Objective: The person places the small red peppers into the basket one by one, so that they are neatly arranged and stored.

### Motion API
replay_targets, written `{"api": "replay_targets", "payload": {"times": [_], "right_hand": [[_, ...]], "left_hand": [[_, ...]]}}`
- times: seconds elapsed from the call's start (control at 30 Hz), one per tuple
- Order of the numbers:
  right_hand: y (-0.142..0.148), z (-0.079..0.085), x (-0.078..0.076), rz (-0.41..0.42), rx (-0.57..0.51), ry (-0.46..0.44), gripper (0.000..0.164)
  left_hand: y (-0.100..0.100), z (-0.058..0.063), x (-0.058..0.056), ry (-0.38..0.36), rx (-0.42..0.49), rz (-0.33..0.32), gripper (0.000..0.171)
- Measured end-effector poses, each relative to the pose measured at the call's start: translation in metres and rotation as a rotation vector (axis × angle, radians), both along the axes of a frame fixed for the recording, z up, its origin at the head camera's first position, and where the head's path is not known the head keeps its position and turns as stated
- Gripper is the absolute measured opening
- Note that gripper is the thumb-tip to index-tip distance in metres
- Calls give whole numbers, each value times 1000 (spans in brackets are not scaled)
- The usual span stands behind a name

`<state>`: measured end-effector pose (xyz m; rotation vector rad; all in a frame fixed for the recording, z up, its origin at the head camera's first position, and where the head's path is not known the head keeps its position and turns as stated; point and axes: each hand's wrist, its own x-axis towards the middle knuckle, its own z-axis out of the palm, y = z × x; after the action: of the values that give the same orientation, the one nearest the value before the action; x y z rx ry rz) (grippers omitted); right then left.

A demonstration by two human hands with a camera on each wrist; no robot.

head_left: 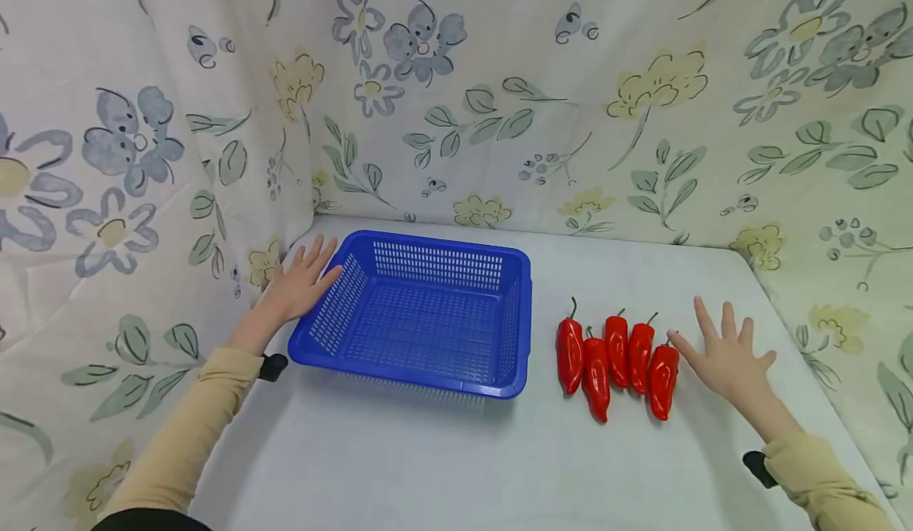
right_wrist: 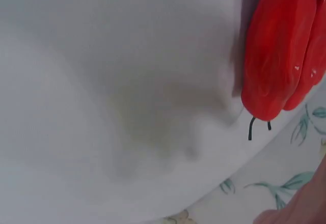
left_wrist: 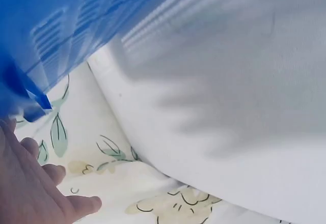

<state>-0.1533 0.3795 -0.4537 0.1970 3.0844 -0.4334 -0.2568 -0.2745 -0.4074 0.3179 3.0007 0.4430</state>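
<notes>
A blue plastic basket (head_left: 428, 321) with slotted walls stands on the white table. My left hand (head_left: 298, 284) is at its left rim, fingers spread and thumb toward the rim; whether it touches is unclear. In the left wrist view, that hand (left_wrist: 33, 183) shows beside the basket's wall (left_wrist: 76, 25). Several red chili peppers (head_left: 597, 372) with thin stems lie side by side, right of the basket. Just right of the rightmost pepper (head_left: 663, 380), my right hand (head_left: 731, 361) is spread and holds nothing. The right wrist view shows peppers (right_wrist: 277, 51) close up and a bit of the hand (right_wrist: 300, 203).
The white table (head_left: 399, 467) has rounded far corners. A flower-printed cloth (head_left: 499, 79) hangs behind the table and along both sides. Black bands (head_left: 273, 367) sit at both wrists, by the tan sleeves.
</notes>
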Motion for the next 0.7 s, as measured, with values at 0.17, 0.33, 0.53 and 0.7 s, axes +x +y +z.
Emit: {"api": "replay_targets", "payload": {"times": [0.17,0.33,0.53,0.7], "right_hand": [[-9,-3,11,-9,-30,1,89],[-19,-9,21,-3,-58,9,87],[-32,-13,31,-3,-115,-11,88],[-40,-19,36,-42,-216,-68,90]], "left_hand": [[5,-4,7,7,81,-10,66],[5,-10,15,-23,163,-8,67],[4,-15,21,-34,270,-37,66],[7,-18,25,-31,344,-39,65]]}}
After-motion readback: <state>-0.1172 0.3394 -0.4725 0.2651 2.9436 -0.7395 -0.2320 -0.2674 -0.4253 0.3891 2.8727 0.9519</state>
